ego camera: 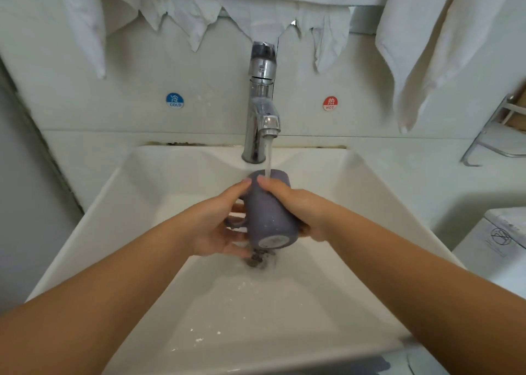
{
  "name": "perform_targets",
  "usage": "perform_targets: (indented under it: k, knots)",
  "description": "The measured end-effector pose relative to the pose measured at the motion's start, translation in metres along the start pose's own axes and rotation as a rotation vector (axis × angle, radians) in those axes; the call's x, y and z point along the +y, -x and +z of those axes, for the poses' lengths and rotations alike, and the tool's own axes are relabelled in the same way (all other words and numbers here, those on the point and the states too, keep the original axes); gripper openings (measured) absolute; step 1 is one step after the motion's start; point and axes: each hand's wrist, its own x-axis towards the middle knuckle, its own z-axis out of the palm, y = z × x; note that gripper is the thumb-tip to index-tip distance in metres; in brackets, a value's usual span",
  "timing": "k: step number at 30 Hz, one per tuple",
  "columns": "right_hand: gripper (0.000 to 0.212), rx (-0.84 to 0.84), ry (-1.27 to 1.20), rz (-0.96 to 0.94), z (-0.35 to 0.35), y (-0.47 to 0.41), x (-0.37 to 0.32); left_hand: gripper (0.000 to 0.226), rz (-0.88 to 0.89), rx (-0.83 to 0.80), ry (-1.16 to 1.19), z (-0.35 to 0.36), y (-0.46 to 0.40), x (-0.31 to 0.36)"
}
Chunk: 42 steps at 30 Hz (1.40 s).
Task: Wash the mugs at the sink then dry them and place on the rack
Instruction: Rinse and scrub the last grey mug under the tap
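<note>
Both hands, left hand [219, 226] and right hand [296, 204], grip a wet grey mug [267, 218] under the running tap [260, 101], where slick fingers could drop it into the sink [370, 192].

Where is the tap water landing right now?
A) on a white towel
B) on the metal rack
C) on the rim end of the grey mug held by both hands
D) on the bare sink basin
C: the stream from the chrome faucet meets the far, rim end of the grey mug, which the left hand and right hand hold tilted over the sink, base toward the camera.
</note>
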Motion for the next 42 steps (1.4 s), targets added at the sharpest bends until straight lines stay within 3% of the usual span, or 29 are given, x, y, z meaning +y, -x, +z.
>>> perform_targets:
  k: [2, 4, 7, 10, 15, 20, 22, 24, 26, 29, 32, 36, 42]
  knots:
    - [0.073, -0.066, -0.191, 0.046, 0.004, -0.004, 0.006, 0.049, 0.03, -0.015, 0.18, -0.001, -0.003, -0.002]
    - [0.079, -0.098, -0.335, 0.07, 0.005, -0.009, 0.009, 0.064, 0.003, -0.057, 0.338, -0.005, -0.009, -0.005]
    - [0.076, -0.118, -0.411, 0.042, 0.008, -0.008, 0.008, 0.072, -0.057, -0.16, 0.476, -0.006, -0.012, -0.009]
    - [0.067, -0.052, -0.367, 0.005, 0.015, -0.002, 0.001, 0.053, 0.002, -0.163, 0.36, -0.002, -0.01, -0.013]
    - [0.064, 0.286, -0.044, -0.096, 0.018, -0.006, -0.003, 0.05, 0.092, -0.118, 0.246, 0.006, -0.005, -0.006]
    - [0.043, 0.175, -0.281, 0.042, 0.011, -0.002, 0.003, 0.049, 0.322, 0.2, -0.206, 0.014, -0.014, -0.009]
    - [0.036, 0.1, -0.447, 0.045, 0.005, 0.002, 0.007, 0.045, 0.334, 0.11, -0.255, 0.013, -0.013, -0.009]
    - [0.034, 0.044, -0.542, 0.023, -0.001, 0.002, 0.012, 0.07, 0.336, 0.006, -0.308, 0.013, -0.013, -0.009]
    - [0.035, 0.004, -0.588, -0.001, -0.004, 0.001, 0.012, 0.087, 0.383, 0.006, -0.381, 0.013, -0.012, -0.008]
    - [0.038, 0.039, -0.482, -0.017, -0.01, -0.004, 0.009, 0.079, 0.515, 0.163, -0.493, 0.006, -0.007, 0.003]
    - [0.034, 0.241, -0.236, -0.016, -0.021, -0.011, 0.011, 0.072, 0.64, 0.292, -0.521, -0.005, 0.0, 0.011]
    - [0.028, 0.304, -0.151, 0.028, -0.029, -0.015, 0.012, 0.079, 0.611, 0.125, -0.66, 0.007, 0.007, 0.004]
    - [0.03, 0.319, -0.066, -0.026, -0.03, -0.017, 0.012, 0.084, 0.617, 0.109, -0.601, 0.005, 0.007, 0.0]
